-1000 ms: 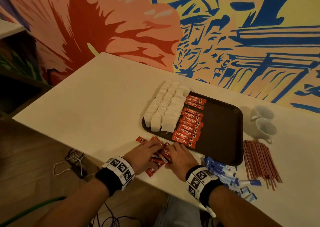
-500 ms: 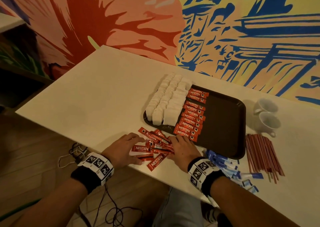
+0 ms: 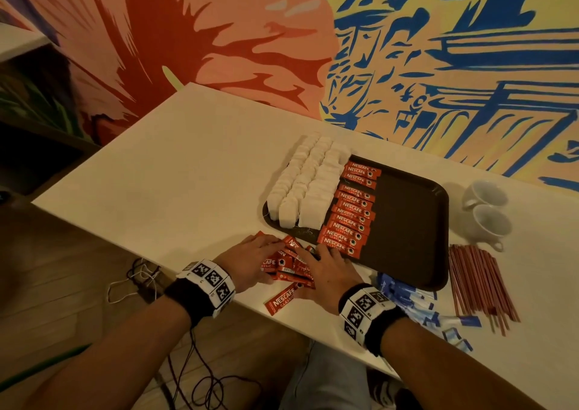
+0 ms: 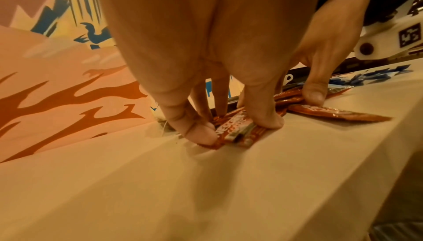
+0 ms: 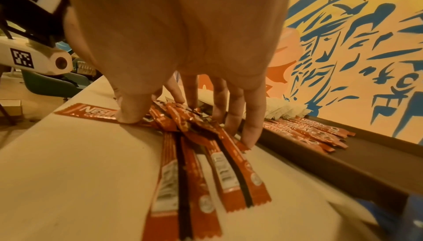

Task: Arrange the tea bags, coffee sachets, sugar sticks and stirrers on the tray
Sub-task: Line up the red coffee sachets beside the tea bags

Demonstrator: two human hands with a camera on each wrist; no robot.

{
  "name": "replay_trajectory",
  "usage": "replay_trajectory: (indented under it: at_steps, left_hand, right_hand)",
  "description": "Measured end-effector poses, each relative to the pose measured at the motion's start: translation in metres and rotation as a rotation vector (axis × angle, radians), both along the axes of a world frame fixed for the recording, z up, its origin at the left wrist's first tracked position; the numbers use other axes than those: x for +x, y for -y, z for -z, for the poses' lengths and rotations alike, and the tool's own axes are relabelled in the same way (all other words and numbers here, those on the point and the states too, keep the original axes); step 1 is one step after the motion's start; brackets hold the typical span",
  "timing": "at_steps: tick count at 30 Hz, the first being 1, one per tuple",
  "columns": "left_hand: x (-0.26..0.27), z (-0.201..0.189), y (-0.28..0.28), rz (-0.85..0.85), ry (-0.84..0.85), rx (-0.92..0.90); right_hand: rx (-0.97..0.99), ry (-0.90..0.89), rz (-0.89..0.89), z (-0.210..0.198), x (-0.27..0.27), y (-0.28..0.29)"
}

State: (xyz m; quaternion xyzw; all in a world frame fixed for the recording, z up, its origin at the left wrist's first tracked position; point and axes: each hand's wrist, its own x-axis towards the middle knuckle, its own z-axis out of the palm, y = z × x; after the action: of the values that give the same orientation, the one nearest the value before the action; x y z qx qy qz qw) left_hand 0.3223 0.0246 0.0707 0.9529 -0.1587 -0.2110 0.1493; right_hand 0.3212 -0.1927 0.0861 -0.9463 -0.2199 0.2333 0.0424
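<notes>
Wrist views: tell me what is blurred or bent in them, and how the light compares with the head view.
Left wrist view: warm orange cast, the left hand looms large and soft, the coffee sachets under it are smeared. Right wrist view: same cast, the near sachets stretch long toward the lens, the tray edge blurs at the corner. Head view: dim but sharper, sachet print readable, table edges splay.

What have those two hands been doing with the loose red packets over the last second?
The left hand, which half a second ago had drawn out to the left and let the loose coffee sachets spread, has come back in; both hands now press on the pile from either side, the right hand barely moved. One sachet lies apart near the table edge. The tray, tea bags, stirrers and sugar sticks stayed put.
</notes>
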Motion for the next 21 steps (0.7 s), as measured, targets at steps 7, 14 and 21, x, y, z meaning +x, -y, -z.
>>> replay_trajectory:
  at_steps: [7,14,21]
  left_hand:
    - [0.001,0.004,0.0,0.01,0.041,-0.091]
    - [-0.006,0.006,0.002,0.059,0.034,-0.142]
    - [-0.014,0.016,0.012,0.157,0.152,-0.015]
  right_hand:
    - [0.01,0.023,0.023,0.001,-0.001,-0.004]
    - [0.034,0.05,0.019,0.001,-0.001,-0.003]
    - [0.07,-0.004,0.026,-0.001,0.004,-0.005]
